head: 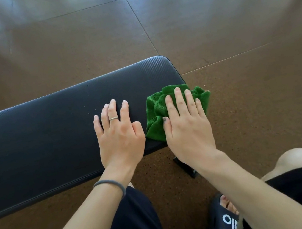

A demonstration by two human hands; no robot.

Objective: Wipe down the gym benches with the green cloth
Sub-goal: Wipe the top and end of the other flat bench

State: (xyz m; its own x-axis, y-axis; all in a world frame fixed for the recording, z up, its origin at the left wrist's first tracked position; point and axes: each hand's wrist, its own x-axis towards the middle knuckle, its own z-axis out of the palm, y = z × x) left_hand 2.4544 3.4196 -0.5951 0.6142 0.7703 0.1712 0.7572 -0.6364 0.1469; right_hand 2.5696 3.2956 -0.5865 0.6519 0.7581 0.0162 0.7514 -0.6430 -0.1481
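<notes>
Both hands lie flat on one black bench, the right pressing a green cloth.

Left hand (118, 133) rests with straight, spread fingers on the bare pad; right hand (185, 123) presses with straight fingers on the crumpled cloth, holding nothing curled. Brown speckled floor (230, 24), jointed in large tiles, surrounds everything. One bench (41, 134) has smooth black padding with a woven-pattern edge and rounded corners. One green cloth (156, 117), terry-textured and bunched, sits at the bench's right end, partly overhanging. One dark slipper (223, 221) with white lettering shows below. One grey band (112, 186) circles the left wrist; one thin ring (113, 118) sits on a left finger.
</notes>
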